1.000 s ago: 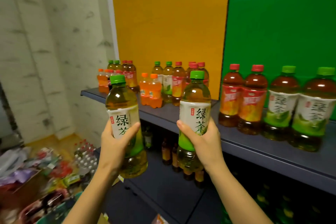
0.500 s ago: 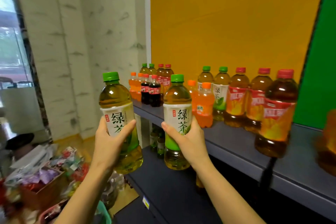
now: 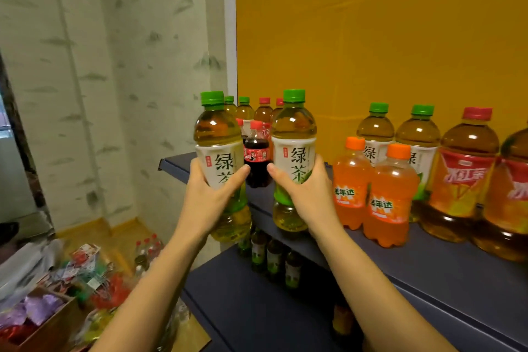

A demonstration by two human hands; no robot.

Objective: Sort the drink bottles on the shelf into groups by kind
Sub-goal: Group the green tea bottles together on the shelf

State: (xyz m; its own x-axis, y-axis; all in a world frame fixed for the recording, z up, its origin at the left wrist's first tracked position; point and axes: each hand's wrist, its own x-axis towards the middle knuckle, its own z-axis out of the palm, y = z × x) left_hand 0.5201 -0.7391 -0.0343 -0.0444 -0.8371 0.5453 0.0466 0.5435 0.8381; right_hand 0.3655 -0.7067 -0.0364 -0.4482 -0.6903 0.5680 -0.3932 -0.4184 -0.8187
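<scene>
The left green tea bottle and the right green tea bottle are gleaming as clear, glossy plastic. The orange soda bottles are catching bright highlights on smooth plastic. The shelf is looking matt and smooth, the yellow panel dull and flat, the cardboard box rough.

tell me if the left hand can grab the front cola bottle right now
Probably not yet: the left hand grips a green tea bottle, so it is full. The cola bottle stands close behind it, with nothing in front.
</scene>
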